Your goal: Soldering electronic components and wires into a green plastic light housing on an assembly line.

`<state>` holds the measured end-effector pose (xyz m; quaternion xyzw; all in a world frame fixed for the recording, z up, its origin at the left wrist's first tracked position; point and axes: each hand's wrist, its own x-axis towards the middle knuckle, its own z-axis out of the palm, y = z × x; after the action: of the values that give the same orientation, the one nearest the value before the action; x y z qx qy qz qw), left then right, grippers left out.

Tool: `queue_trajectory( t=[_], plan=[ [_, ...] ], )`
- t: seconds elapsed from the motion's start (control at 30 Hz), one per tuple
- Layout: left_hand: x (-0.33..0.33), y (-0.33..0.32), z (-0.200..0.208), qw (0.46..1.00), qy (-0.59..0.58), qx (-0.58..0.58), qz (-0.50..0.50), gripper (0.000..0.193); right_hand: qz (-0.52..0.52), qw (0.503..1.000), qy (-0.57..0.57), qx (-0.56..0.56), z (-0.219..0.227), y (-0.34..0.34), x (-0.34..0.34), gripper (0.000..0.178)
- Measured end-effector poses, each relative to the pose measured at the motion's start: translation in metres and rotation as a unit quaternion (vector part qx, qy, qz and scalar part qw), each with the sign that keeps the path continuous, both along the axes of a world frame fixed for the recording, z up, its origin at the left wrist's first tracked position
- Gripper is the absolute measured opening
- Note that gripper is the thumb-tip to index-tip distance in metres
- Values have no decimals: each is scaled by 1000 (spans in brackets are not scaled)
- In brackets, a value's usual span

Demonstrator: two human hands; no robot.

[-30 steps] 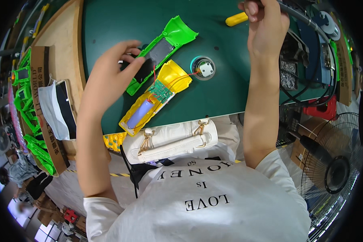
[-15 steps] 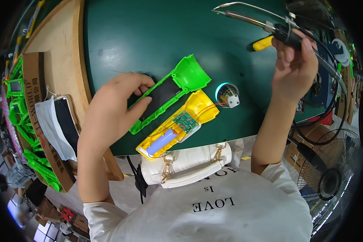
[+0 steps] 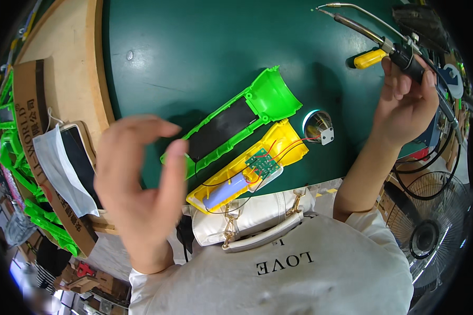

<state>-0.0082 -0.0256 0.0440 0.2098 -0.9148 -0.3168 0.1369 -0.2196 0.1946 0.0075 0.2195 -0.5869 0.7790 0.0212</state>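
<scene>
My right hand point(image 3: 407, 102) is closed around a soldering iron point(image 3: 360, 29) with a thin metal feed tube alongside; its tip points up and left, above the table. My left hand point(image 3: 142, 181) holds nothing, thumb and fingers apart, just left of a green plastic flashlight half-shell point(image 3: 278, 94). A black flat panel point(image 3: 223, 128) lies in that shell. Beside it, nearer me, is a yellow half-shell point(image 3: 291, 147) with a blue-violet cylindrical battery point(image 3: 226, 190) and a small green circuit board point(image 3: 263, 161). Red and black wires lead from the board to a round lamp head point(image 3: 315, 126).
A yellow-handled tool point(image 3: 369, 59) lies near my right hand. At left, a wooden tray point(image 3: 63, 47) holds a phone point(image 3: 81, 157) and a face mask point(image 3: 60, 168). A cardboard box point(image 3: 34, 115) of green shells stands beyond. A fan point(image 3: 424, 239) stands at right, a white bag point(image 3: 257, 215) before me.
My left hand has let go of the green half-shell and drawn back toward me. My right hand still holds the soldering iron. The whole view has shifted slightly.
</scene>
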Motion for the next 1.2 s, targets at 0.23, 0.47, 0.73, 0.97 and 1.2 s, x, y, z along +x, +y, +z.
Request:
queue_trajectory(
  t=[0.23,0.47,0.73,0.97,1.2],
  plan=[
    [25,-24,-6,976,-56,199,63,21,70,997,-11,19,3,10,-6,44],
    [41,-12,9,970,9,-120,-212,25,103,994,-43,-17,2,2,0,47],
    [51,10,-28,961,54,-223,-153,29,65,984,-59,153,3,-4,20,36],
    [51,5,-36,972,45,-194,-128,23,349,927,-64,123,22,-36,42,35],
    [52,5,-36,977,27,-172,-120,20,381,913,37,139,10,-62,55,44]
  ],
)
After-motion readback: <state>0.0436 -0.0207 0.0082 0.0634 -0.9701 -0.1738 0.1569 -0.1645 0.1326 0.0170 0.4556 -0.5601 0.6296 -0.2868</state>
